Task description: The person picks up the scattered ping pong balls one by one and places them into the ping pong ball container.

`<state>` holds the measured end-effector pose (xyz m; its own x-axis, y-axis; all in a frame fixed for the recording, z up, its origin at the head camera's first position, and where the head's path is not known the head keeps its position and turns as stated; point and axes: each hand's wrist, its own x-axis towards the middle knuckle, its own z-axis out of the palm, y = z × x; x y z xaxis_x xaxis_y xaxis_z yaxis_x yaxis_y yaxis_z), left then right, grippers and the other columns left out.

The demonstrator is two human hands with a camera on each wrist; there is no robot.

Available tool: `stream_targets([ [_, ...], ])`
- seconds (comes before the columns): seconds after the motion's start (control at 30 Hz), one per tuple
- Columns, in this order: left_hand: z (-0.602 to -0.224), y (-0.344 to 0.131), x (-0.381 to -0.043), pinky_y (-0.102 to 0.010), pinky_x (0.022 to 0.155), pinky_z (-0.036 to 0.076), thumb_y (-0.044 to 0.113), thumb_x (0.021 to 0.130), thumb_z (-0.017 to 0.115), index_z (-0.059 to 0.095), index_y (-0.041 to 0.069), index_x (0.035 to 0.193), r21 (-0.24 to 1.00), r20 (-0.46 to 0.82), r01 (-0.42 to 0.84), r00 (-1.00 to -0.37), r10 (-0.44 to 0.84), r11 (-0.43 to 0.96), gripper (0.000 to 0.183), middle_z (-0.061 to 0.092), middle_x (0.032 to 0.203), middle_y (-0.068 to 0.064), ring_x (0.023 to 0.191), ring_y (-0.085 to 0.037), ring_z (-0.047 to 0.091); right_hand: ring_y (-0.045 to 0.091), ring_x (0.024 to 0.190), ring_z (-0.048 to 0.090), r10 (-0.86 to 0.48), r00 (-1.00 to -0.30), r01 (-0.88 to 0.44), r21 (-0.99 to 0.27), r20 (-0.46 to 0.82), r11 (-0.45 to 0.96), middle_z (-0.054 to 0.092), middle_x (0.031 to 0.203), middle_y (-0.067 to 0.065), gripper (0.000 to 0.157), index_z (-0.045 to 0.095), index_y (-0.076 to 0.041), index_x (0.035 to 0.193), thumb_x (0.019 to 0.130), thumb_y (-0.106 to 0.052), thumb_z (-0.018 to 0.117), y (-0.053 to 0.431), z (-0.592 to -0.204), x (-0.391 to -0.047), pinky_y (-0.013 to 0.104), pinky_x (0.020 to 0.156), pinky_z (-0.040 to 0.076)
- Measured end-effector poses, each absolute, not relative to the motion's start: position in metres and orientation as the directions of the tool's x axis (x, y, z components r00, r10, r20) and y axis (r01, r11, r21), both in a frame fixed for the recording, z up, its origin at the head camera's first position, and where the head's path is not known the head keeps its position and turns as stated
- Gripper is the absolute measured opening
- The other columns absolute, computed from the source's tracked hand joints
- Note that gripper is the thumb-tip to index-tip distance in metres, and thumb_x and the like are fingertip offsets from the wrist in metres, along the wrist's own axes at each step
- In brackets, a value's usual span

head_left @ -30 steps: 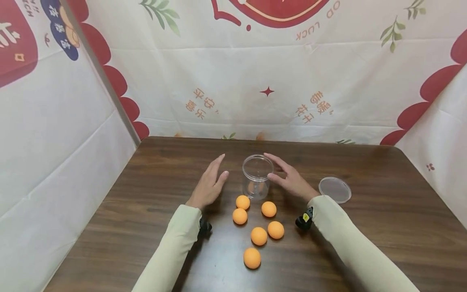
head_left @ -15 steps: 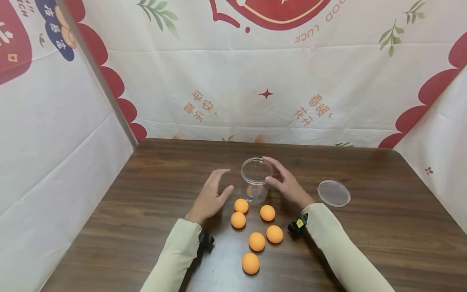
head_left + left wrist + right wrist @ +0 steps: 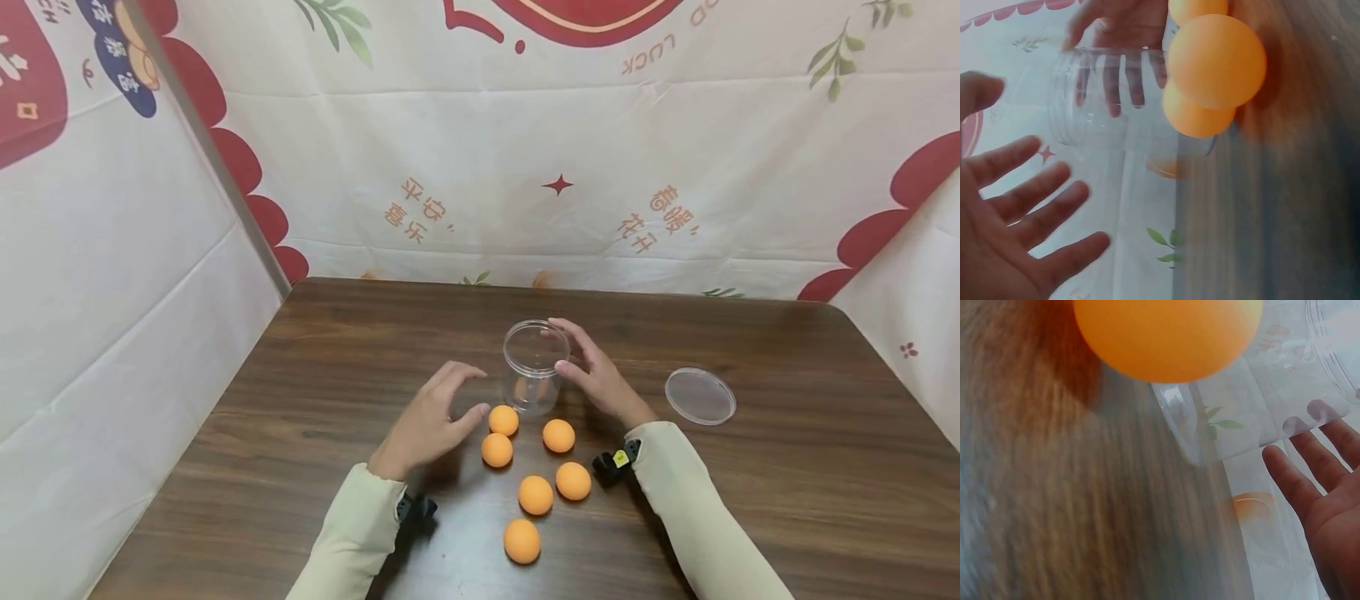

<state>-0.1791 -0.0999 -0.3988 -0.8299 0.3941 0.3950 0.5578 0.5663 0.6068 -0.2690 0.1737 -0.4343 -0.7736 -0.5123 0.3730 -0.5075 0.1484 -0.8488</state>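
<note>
A clear plastic jar [image 3: 534, 367] stands upright and uncovered on the table, orange tints showing through its lower wall. My right hand [image 3: 600, 379] holds it from the right, thumb at the near side of the rim and fingers round the far side; the right wrist view has the fingertips against the wall of the jar. To the left of the jar, my left hand [image 3: 431, 421] hovers with loosely bent, spread fingers and nothing in them. Its thumb tip is close to an orange ping-pong ball [image 3: 503, 420]. Another ball [image 3: 497, 450] lies just nearer.
More orange balls lie in front of the jar, among them one [image 3: 558, 436] to the right and one [image 3: 522, 542] nearest me. A round clear lid [image 3: 701, 396] lies flat on the right. The brown wooden table [image 3: 337, 333] ends at a printed white cloth [image 3: 480, 142].
My left hand has come nearer and lower toward the balls, its fingers bending more. The right hand has settled further round the jar, which stays in place. The head view has shifted slightly.
</note>
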Motion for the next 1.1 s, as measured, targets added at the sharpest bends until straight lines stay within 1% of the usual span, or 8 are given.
stream_targets([
  [0.1,-0.396,-0.098,-0.176,-0.039,0.094,0.048,0.023,0.09,0.064,0.055,0.006,0.124,0.597,0.332,0.545,-0.836,0.437,0.589,0.039,0.057,0.121,-0.007,0.112,-0.02,0.056,0.042,0.132,0.038,-0.509,-0.776,-0.505,-0.851,0.373,0.146,0.043,0.142,0.022,0.058,0.026,-0.01,0.148,0.094,-0.002,0.047,0.172,-0.436,-0.27,0.06,0.1,0.035],
  [0.23,-0.395,-0.095,-0.173,-0.04,0.092,0.049,0.025,0.088,0.067,0.055,0.007,0.124,0.585,0.251,0.52,-0.846,0.47,0.622,0.042,0.057,0.12,-0.008,0.11,-0.024,0.057,0.042,0.132,0.038,-0.508,-0.774,-0.507,-0.85,0.377,0.141,0.043,0.142,0.022,0.058,0.027,-0.01,0.148,0.094,-0.003,0.048,0.17,-0.436,-0.269,0.063,0.1,0.034],
  [0.4,-0.394,-0.092,-0.17,-0.04,0.09,0.05,0.026,0.086,0.07,0.057,0.005,0.121,0.562,0.187,0.522,-0.836,0.516,0.642,0.043,0.057,0.118,-0.01,0.107,-0.026,0.058,0.043,0.134,0.037,-0.508,-0.783,-0.493,-0.857,0.359,0.154,0.042,0.143,0.022,0.059,0.026,-0.012,0.148,0.094,-0.003,0.048,0.17,-0.437,-0.27,0.066,0.104,0.029],
  [0.5,-0.394,-0.091,-0.169,-0.037,0.086,0.051,0.027,0.085,0.071,0.058,0.005,0.119,0.529,0.164,0.543,-0.819,0.55,0.652,0.042,0.056,0.115,-0.009,0.101,-0.023,0.058,0.044,0.134,0.037,-0.506,-0.788,-0.484,-0.86,0.35,0.16,0.041,0.143,0.022,0.059,0.025,-0.013,0.148,0.094,-0.004,0.048,0.171,-0.437,-0.27,0.066,0.106,0.027],
  [0.57,-0.395,-0.091,-0.168,-0.032,0.081,0.05,0.027,0.085,0.072,0.059,0.006,0.118,0.501,0.15,0.554,-0.812,0.564,0.665,0.041,0.056,0.113,-0.008,0.094,-0.02,0.056,0.044,0.134,0.037,-0.504,-0.791,-0.481,-0.863,0.348,0.158,0.041,0.143,0.022,0.059,0.025,-0.013,0.148,0.094,-0.004,0.048,0.171,-0.437,-0.27,0.065,0.106,0.027],
  [0.73,-0.397,-0.09,-0.166,-0.023,0.069,0.044,0.028,0.083,0.074,0.061,0.008,0.113,0.446,0.135,0.576,-0.8,0.585,0.684,0.039,0.056,0.106,-0.006,0.079,-0.011,0.047,0.044,0.134,0.036,-0.502,-0.788,-0.482,-0.865,0.356,0.144,0.04,0.143,0.023,0.059,0.025,-0.012,0.148,0.094,-0.003,0.048,0.171,-0.436,-0.269,0.066,0.105,0.028],
  [0.9,-0.401,-0.088,-0.165,-0.02,0.064,0.041,0.029,0.081,0.075,0.061,0.01,0.109,0.426,0.108,0.589,-0.786,0.608,0.687,0.036,0.054,0.101,-0.002,0.074,-0.009,0.045,0.044,0.133,0.036,-0.503,-0.787,-0.481,-0.866,0.358,0.135,0.04,0.143,0.023,0.06,0.024,-0.011,0.148,0.093,-0.003,0.047,0.171,-0.436,-0.269,0.066,0.104,0.028],
  [1.1,-0.409,-0.086,-0.164,-0.017,0.061,0.04,0.027,0.08,0.076,0.06,0.012,0.108,0.43,0.07,0.59,-0.777,0.626,0.683,0.036,0.05,0.1,0.001,0.071,-0.007,0.044,0.047,0.133,0.035,-0.506,-0.783,-0.482,-0.867,0.361,0.128,0.039,0.143,0.025,0.059,0.024,-0.011,0.148,0.094,-0.005,0.047,0.171,-0.439,-0.27,0.067,0.103,0.028],
])
